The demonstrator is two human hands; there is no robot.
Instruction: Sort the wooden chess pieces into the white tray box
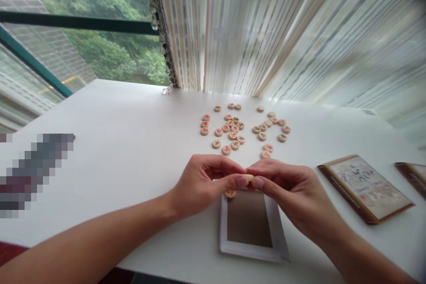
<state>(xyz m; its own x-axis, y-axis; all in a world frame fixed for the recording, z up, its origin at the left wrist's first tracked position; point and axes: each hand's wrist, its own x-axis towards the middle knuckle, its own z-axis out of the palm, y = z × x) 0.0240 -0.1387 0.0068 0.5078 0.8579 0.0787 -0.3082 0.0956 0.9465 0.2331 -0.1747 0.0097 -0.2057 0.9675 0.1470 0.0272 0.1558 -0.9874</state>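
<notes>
My left hand (203,182) and my right hand (296,191) meet in the middle of the view. Thumbs and fingertips of both are pinched on one small pale round xiangqi piece (249,178), seen edge-on. Below them lies an open shallow box (251,250) with white walls and a brown-grey bottom. A xiangqi piece with a red character (230,194) sits at its far left corner, partly covered by my left hand. Beyond my hands, several loose wooden xiangqi pieces (233,135) with red or black characters are scattered, a few of them face down.
A brown-edged box lid or booklet with printed writing (369,186) lies to the right, and a similar one (412,173) is cut off by the frame. A blurred-out dark object (36,173) is at the left. Striped curtains (239,31) and a window border the white table (133,142).
</notes>
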